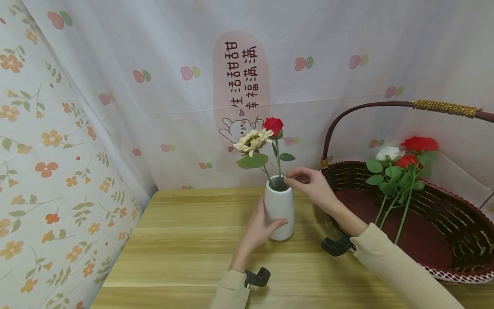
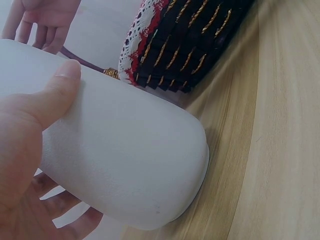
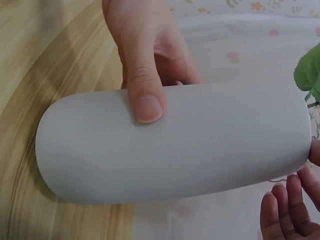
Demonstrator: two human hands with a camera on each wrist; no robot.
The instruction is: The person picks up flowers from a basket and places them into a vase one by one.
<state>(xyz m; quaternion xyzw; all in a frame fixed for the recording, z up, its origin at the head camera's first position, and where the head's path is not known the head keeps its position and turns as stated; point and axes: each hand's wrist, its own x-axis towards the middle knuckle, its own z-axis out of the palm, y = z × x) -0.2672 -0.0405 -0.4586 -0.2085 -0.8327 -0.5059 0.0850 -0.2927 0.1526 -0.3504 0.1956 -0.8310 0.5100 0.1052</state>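
Observation:
A white vase [image 1: 279, 210] stands upright on the table, holding a cream daisy-like flower [image 1: 252, 141] and a red rose [image 1: 273, 126]. My left hand [image 1: 259, 227] grips the vase from the left, its thumb [image 2: 59, 92] across the front and the other fingers wrapping behind. At the vase's mouth is my right hand [image 1: 314, 189], thumb and index fingertips right at the rim beside the rose stem. I cannot tell whether they pinch the stem or the rim. In the right wrist view, its remaining fingers [image 3: 285, 207] hang loosely bent below the rim.
To the right, a dark woven basket [image 1: 472, 240] with white lace trim and an arched handle [image 1: 366, 104] holds a white rose [image 1: 390, 153] and red roses [image 1: 420, 144] on green stems. Printed curtains [image 1: 173, 51] hang behind and left of the wooden table [image 1: 185, 244].

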